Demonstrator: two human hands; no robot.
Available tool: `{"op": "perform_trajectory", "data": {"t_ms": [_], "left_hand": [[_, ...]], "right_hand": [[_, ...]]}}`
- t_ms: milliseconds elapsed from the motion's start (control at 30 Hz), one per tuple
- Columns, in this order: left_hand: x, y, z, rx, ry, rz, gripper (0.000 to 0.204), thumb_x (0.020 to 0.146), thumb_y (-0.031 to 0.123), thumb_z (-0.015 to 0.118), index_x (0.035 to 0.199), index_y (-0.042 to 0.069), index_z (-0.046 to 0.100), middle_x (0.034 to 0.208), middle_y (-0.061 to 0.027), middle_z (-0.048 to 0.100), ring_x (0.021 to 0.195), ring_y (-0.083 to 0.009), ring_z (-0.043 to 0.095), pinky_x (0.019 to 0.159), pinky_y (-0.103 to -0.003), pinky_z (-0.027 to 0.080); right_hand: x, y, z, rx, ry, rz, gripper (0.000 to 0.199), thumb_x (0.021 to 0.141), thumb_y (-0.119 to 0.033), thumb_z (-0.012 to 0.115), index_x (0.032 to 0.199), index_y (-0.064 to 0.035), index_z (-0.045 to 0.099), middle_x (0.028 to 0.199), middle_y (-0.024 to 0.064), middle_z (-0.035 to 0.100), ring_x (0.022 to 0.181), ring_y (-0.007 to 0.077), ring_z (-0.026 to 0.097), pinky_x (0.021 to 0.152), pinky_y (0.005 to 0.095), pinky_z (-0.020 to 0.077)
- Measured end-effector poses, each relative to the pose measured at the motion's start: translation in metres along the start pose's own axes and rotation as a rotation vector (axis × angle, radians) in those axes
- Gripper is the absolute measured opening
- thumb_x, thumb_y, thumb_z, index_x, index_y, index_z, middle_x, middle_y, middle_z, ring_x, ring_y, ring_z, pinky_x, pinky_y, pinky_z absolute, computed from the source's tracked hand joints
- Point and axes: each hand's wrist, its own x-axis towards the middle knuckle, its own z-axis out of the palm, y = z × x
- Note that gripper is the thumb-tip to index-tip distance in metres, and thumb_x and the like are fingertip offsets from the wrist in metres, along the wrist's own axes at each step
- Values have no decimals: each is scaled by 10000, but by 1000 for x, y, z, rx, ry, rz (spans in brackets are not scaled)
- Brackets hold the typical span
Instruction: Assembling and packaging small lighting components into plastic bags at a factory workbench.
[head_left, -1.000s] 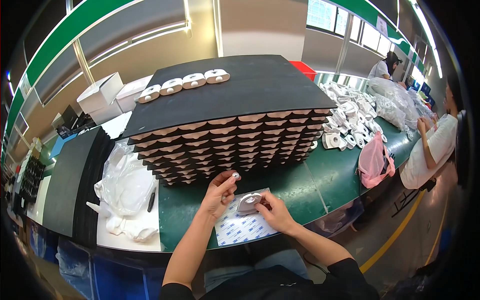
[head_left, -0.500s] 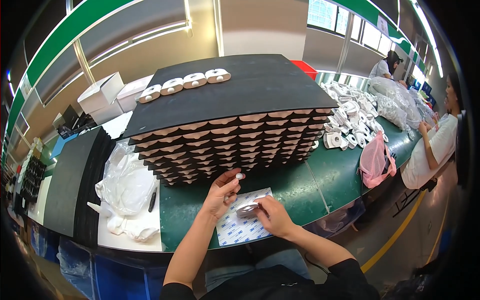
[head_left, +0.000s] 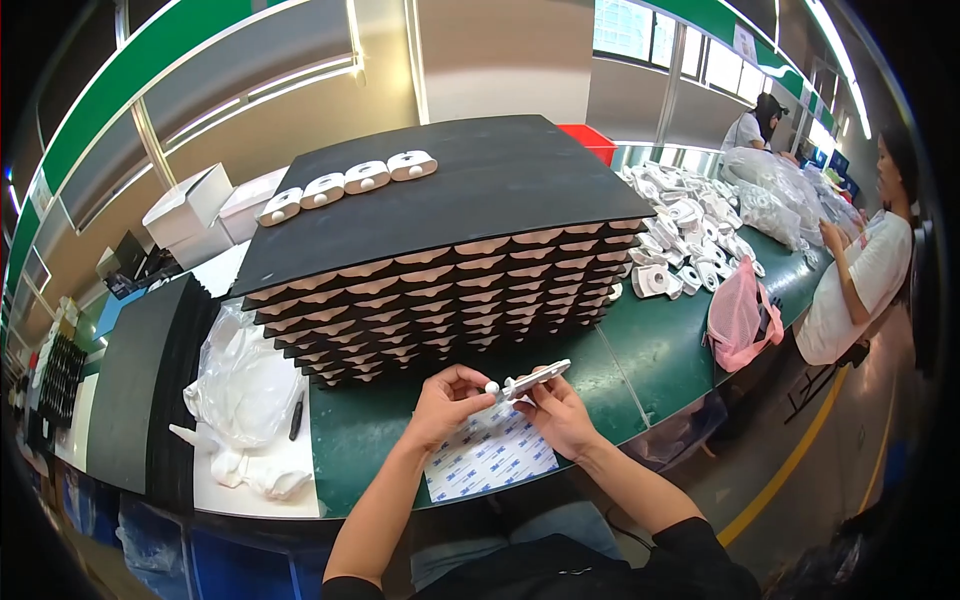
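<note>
Between the thumb and fingers of my left hand [head_left: 440, 412] is a small round white knob [head_left: 492, 387]. My right hand [head_left: 562, 422] grips a flat oval white housing [head_left: 540, 377], tilted almost edge-on. The knob is close to the housing's left end, where a small protruding bit shows; whether they touch I cannot tell. Under both hands a white sheet with blue print [head_left: 490, 470] lies on the green tabletop [head_left: 370, 450]. Beyond them rises a tall stack of black boards [head_left: 450, 240] with pale parts between the layers. Several white oval housings [head_left: 367, 177] stand in a row on its top.
White plastic parts [head_left: 690, 225] lie heaped at the right, near a pink mesh bag [head_left: 740, 320]. On the left are a clear plastic bag [head_left: 240, 390], a black pen-like tool [head_left: 296, 418] and black sheets [head_left: 140, 380]. Two people [head_left: 860, 290] sit farther right.
My right hand has lifted the housing off the printed sheet and turned it on edge beside the knob. My left hand has come down slightly, bringing the knob toward it.
</note>
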Motion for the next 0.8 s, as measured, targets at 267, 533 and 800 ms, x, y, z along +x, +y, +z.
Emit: {"op": "perform_trajectory", "data": {"t_ms": [267,533,800], "left_hand": [[0,0,2,24,-25,43,207,667,20,716,836,40,597,794,-30,615,679,-67,549,577,-181,408],[-2,0,-1,51,-38,6,207,658,48,735,833,22,628,787,-34,619,722,-72,550,671,-214,433],[-1,-6,5,215,-49,139,287,546,94,816,750,45,621,654,39,545,528,-12,373,475,-167,287]], "right_hand": [[-1,-3,7,-20,-8,-3,170,914,-104,441,1077,-122,485,1064,46,542,987,169,522,854,326,427],[-2,-3,8,-23,14,-7,161,914,-111,442,1070,-117,481,1047,44,540,979,167,524,854,324,431],[-3,-2,7,-77,6,66,198,914,-103,447,1109,-71,447,1020,32,528,892,119,524,766,253,441]]}}
